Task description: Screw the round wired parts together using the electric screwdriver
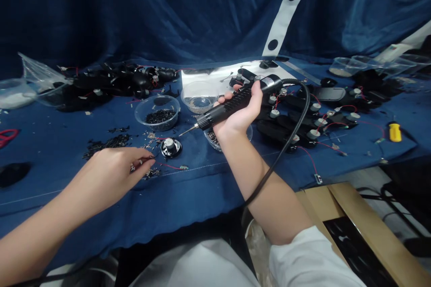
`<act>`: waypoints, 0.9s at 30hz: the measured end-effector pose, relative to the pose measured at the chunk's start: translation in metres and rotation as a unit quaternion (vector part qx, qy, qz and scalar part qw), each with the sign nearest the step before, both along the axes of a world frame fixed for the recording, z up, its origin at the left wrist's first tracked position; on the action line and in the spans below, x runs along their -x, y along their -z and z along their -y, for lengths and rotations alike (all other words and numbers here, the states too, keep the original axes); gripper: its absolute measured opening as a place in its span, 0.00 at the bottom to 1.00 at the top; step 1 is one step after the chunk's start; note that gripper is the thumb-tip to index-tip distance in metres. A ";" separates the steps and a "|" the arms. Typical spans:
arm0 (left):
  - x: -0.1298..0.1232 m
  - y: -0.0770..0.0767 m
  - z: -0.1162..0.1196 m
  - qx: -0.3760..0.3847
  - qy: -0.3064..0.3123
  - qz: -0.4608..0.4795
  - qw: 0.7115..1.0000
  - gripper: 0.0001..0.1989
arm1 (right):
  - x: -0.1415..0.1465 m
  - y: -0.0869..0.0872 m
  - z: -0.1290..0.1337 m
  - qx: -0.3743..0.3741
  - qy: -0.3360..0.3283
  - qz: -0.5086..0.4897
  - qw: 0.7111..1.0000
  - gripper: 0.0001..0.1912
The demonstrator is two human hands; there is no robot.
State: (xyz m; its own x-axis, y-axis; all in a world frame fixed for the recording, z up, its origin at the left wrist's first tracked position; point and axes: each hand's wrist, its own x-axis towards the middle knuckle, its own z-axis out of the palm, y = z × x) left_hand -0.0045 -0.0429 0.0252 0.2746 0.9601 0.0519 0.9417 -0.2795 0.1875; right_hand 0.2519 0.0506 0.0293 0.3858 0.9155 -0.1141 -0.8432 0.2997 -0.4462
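Observation:
My right hand is wrapped round a black corded electric screwdriver, tilted so its thin bit points down and left. Just past the bit tip, a small round black part with a white motor-like cylinder lies on the blue cloth, red wires running from it. My left hand is pinched over a scatter of small screws beside that part. Its fingertips seem to hold something dark and tiny, too small to name. A pile of small black pieces lies behind the left hand.
A clear bowl of black pieces and another clear bowl stand behind. A bowl of screws is partly hidden by my right wrist. Black wired housings crowd the right, with a yellow screwdriver. An open cardboard box stands below the table edge.

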 end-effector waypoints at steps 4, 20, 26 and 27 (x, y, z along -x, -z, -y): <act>0.002 0.006 0.004 -0.008 -0.005 0.064 0.998 0.23 | -0.001 0.003 -0.001 -0.006 0.011 0.037 0.999 0.23; -0.010 0.024 0.018 0.012 -0.063 0.260 0.963 0.15 | 0.031 0.011 0.021 -0.067 0.052 0.181 0.980 0.20; -0.011 0.029 0.014 0.085 -0.105 0.401 0.906 0.23 | 0.037 0.017 0.031 -0.157 0.006 0.304 0.940 0.19; -0.012 0.030 0.013 0.094 -0.108 0.418 0.897 0.24 | 0.038 0.018 0.033 -0.162 -0.005 0.321 0.933 0.20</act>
State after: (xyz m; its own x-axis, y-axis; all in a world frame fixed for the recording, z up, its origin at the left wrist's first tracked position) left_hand 0.0075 -0.0556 -0.0047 0.0209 0.9997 -0.0154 0.4787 0.0036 0.8779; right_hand 0.2144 0.0171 0.0116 0.2707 0.8655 0.4215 -0.4364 0.5006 -0.7476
